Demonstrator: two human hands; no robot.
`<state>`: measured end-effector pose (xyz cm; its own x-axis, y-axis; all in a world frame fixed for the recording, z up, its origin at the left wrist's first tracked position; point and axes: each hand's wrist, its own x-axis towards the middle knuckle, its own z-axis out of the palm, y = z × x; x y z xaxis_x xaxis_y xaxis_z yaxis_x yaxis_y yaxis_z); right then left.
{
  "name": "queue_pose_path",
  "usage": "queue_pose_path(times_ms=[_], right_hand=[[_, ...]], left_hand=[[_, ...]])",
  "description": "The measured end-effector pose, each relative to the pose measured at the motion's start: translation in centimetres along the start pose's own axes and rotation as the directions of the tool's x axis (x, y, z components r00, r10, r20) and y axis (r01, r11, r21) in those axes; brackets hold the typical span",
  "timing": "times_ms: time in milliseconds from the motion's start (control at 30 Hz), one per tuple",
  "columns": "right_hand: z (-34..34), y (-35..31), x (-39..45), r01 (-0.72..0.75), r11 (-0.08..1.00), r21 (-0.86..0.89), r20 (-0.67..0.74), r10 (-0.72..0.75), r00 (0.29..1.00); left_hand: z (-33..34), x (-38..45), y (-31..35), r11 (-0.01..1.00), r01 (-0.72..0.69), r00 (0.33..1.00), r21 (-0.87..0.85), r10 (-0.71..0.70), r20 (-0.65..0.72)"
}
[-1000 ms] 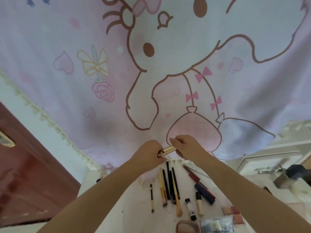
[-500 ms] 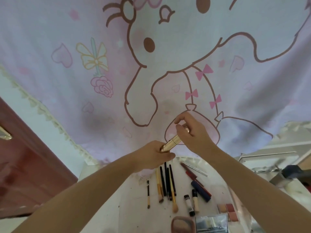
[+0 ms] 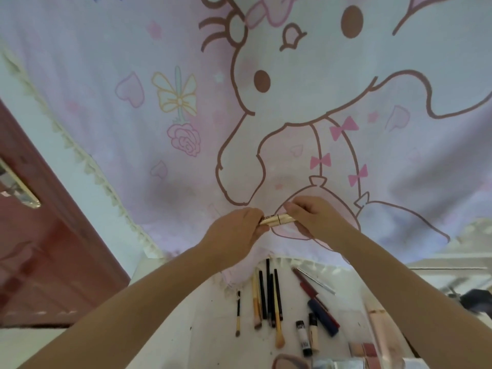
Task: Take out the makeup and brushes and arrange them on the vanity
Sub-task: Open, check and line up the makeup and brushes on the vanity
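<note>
Both-handed grip on gold tube (image 3: 277,219), left hand (image 3: 237,231) and right hand (image 3: 312,215) pinching opposite ends, probably capping it before adding to brushes (image 3: 267,296) on tabletop (image 3: 213,328).

Just two bare arms in the shot, coming up from the bottom corners. No sleeves anywhere along the forearms, nothing on the wrists that I can see. The left hand (image 3: 234,233) and right hand (image 3: 314,217) both look bare too, no visible rings.
</note>
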<state>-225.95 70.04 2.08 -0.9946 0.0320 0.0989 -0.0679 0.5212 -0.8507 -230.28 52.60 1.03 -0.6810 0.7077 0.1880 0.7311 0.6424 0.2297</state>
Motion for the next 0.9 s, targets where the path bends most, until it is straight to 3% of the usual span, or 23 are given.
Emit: queue_pose_path(times_ms=[100,167,267,333,400,500,600,667,733,800,900], right_hand=[[0.1,-0.5,-0.6,0.225,0.973,0.061,-0.053,-0.222,0.974],[0.2,-0.4,-0.6,0.288,0.947,0.143,0.033,-0.295,0.955],[0.9,-0.4,0.0,0.109,0.973,0.205,0.177,-0.147,0.973],[1.6,-0.2,0.5,0.002,0.988,0.153,0.204,-0.033,0.978],[2.1,0.0,0.6,0.057,0.995,0.076,0.175,-0.07,0.982],[2.6,0.6,0.8,0.139,0.972,0.192,0.208,-0.179,0.962],[4.0,1.2,1.6,-0.028,0.97,0.24,0.333,-0.055,0.941],[5.1,1.0,1.9,-0.128,0.985,0.117,0.38,0.075,0.922],[6.0,1.3,2.0,-0.055,0.998,-0.025,0.388,0.06,0.92],[7.0,1.6,2.1,-0.01,0.997,0.07,0.391,-0.019,0.92],[8.5,2.0,2.5,-0.112,0.964,0.242,0.45,-0.009,0.893]], left_hand=[[-1.2,-0.2,-0.9,0.958,0.035,0.995,-0.285,-0.006,0.102],[-1.7,-0.5,-1.6,0.947,0.045,0.994,-0.318,-0.011,0.108],[-1.5,-1.3,-2.3,0.978,0.046,0.997,-0.204,-0.031,0.076],[-1.2,-1.9,-2.6,0.991,0.036,0.998,-0.132,-0.028,0.06],[-0.9,-2.4,-2.9,0.995,0.04,0.997,-0.087,-0.034,0.069],[-0.5,-3.2,-3.6,0.99,0.111,0.99,-0.092,-0.102,0.1],[0.2,-4.2,-4.2,0.98,0.158,0.983,-0.119,-0.144,0.116],[0.8,-4.9,-4.6,0.979,0.161,0.982,-0.122,-0.146,0.121],[1.2,-5.6,-5.0,0.982,0.158,0.981,-0.103,-0.143,0.134],[1.6,-6.4,-5.8,0.975,0.197,0.971,-0.106,-0.179,0.159],[2.3,-7.6,-7.0,0.961,0.257,0.952,-0.1,-0.234,0.198]])
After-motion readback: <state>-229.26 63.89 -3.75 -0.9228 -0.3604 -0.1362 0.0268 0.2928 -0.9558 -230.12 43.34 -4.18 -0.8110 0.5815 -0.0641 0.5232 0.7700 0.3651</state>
